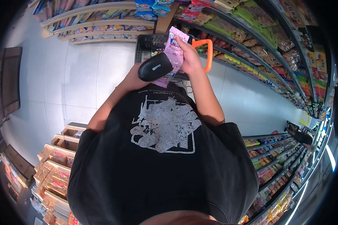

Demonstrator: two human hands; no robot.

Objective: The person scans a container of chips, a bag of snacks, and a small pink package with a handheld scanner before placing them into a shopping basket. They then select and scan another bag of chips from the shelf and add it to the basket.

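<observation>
Holding a pink packet [175, 57] in the R hand [190, 59], out in front of the chest. Packet is long & narrow; top end sticks out past the R fingers, bottom end hangs btwn the hands, nearer the L side. R grip: closed on the packet's edge, thumb/finger lying over its printed face.

L hand [132, 77] is wrapped round a black device [155, 67], rounded, handheld, w/ a small light mark on top. Most L fingers hidden behind it. Device's far end overlaps the packet; can't tell if they touch.

Dark shopping basket [139, 47] just beyond/under both hands, some goods in it, too small to ID. Its orange handle [210, 55] is just right of the R hand.

Further out: snack shelves [248, 41] right of & beyond the R hand, full of colourful bags. Another shelf unit [97, 19] beyond the L hand, also w/ bags. Pale tiled floor [90, 75] left of the L hand. Black T-shirt [165, 180] w/ grey print [167, 125] btwn the forearms, body side. Wooden bins [60, 157] w/ packs, behind the L elbow. Another person [300, 135] in dark clothes, well off past the R elbow.
</observation>
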